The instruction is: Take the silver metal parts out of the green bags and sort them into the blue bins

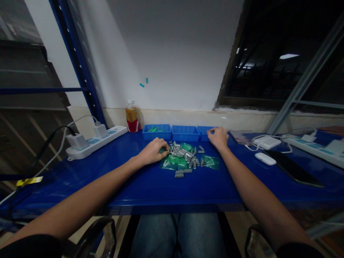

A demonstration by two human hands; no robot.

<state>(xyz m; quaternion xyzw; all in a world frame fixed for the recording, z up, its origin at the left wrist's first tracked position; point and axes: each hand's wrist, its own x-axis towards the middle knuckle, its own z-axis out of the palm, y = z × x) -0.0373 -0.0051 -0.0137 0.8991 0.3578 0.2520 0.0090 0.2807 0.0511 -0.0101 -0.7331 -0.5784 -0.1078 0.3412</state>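
A heap of small silvery metal cylinders point(185, 153) lies mid-table, mixed with green clear packets point(170, 162). At the heap's left edge is my left hand point(153, 152), its fingers curled together; what they grip, if anything, is too small to make out. My right hand point(219, 137) is at the right blue bin point(202, 130), thumb and fingers pinched over it. Whatever is in that pinch is hidden. A green packet with small pieces point(211, 162) lies flat at the heap's right side. A few cylinders point(180, 174) lie apart in front.
The left blue bin point(161, 135) holds green pieces; a middle bin point(185, 134) stands beside it. Behind is a drink bottle point(133, 118). A power strip point(99, 141) is at left. A phone point(292, 168), white case point(265, 158) and cables lie at right.
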